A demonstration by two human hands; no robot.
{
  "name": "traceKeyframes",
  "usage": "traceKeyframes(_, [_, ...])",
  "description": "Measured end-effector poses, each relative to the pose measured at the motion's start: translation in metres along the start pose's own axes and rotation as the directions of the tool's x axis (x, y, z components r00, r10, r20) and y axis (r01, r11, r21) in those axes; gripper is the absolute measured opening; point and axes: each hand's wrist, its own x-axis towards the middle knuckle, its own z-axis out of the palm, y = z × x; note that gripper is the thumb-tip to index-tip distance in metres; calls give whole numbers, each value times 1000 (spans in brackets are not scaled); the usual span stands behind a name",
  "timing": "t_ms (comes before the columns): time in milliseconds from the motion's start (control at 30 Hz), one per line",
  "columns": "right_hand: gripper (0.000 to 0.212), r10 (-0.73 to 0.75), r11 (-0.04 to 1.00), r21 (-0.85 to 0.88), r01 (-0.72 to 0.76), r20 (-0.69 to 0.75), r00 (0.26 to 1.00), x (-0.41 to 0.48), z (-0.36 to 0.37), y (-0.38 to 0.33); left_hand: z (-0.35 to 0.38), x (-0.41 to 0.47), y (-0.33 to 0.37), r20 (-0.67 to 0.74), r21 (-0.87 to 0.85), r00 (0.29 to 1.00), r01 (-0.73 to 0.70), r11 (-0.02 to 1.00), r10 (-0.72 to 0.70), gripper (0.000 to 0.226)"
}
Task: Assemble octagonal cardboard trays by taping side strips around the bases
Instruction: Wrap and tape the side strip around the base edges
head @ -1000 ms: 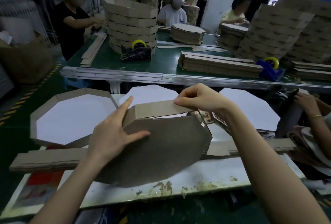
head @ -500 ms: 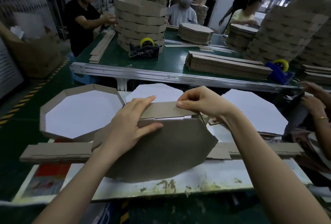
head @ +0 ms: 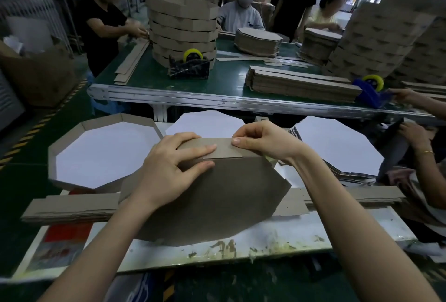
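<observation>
A brown octagonal cardboard tray [head: 217,200] stands tilted on its edge on the white work board [head: 265,241], its underside facing me. Its side strip [head: 223,148] runs along the top edge, where two ends overlap. My left hand [head: 173,166] presses flat on the strip's left part and the base. My right hand [head: 263,141] pinches the strip's overlapping end between thumb and fingers. Whether tape is on the joint cannot be seen.
A finished tray with white inside [head: 101,154] lies at left. White octagonal bases [head: 337,144] lie behind and at right. Flat side strips [head: 70,207] lie across the board. Across the green conveyor [head: 149,72] stand tray stacks [head: 183,26], tape dispensers [head: 190,65], and several people.
My left hand has slid right along the top strip toward my right hand. The tray has been tipped more upright, and the strip ends now overlap between my hands.
</observation>
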Motion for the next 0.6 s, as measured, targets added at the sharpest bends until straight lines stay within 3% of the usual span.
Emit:
traceKeyframes(67, [11,9,1000,2,-9,2,1000,-1,-1,-1,-1,6,8,60,77,998,-41,996,37,35])
traceKeyframes(167, [12,54,998,23,-55,50,997,-6,-6,0,-1,11,18,123,52,991,-67,996,60,35])
traceKeyframes(267, [22,112,991,81,-104,-104,988,-5,-13,14,3,15,21,134,15,988,-80,997,77,32])
traceKeyframes(333, [27,239,964,194,-183,-319,917,5,-20,35,4,21,22,138,17,988,-70,997,67,30])
traceKeyframes(400, [24,386,915,294,-277,-438,812,16,-28,61,5,27,22,148,29,987,-66,997,61,32])
traceKeyframes(500, [15,545,838,327,-437,-457,703,28,-41,100,8,34,21,163,31,985,-66,997,60,37])
traceKeyframes(600, [13,641,766,304,-566,-423,641,44,-50,143,13,43,17,172,23,984,-54,998,49,30])
